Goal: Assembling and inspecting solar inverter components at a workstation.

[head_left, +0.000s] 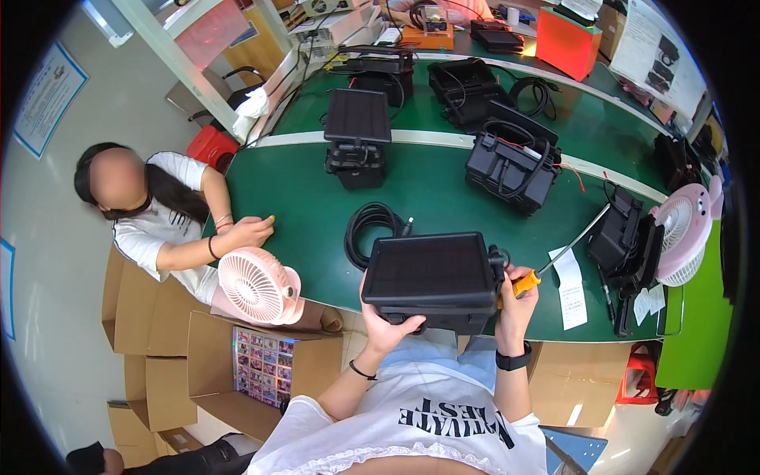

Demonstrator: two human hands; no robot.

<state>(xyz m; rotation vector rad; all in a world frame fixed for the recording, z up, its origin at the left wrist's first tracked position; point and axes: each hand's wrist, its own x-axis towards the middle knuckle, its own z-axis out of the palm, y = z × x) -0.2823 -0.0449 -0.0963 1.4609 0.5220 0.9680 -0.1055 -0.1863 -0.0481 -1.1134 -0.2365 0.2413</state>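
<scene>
A black box with a dark solar panel (pixel 431 265) as its lid is held up near the front edge of the green table. My left hand (pixel 388 323) grips its left side, thumb along the front and the other fingers partly hidden behind it. At the right side, my right hand (pixel 516 310) is closed around the yellow handle of a long screwdriver (pixel 526 283) while its fingers also touch the box. The screwdriver's thin shaft slants away to the upper right. Just behind the box lies a coil of black cable (pixel 358 237) with a light plug tip.
Similar black boxes stand farther back (pixel 356 131) and to the right (pixel 511 166). Paper slips (pixel 570 297) and a pink fan (pixel 682 229) are on the right. At left, a co-worker's hand (pixel 252 231) rests by another pink fan (pixel 257 285). Cardboard boxes (pixel 210 356) stand below.
</scene>
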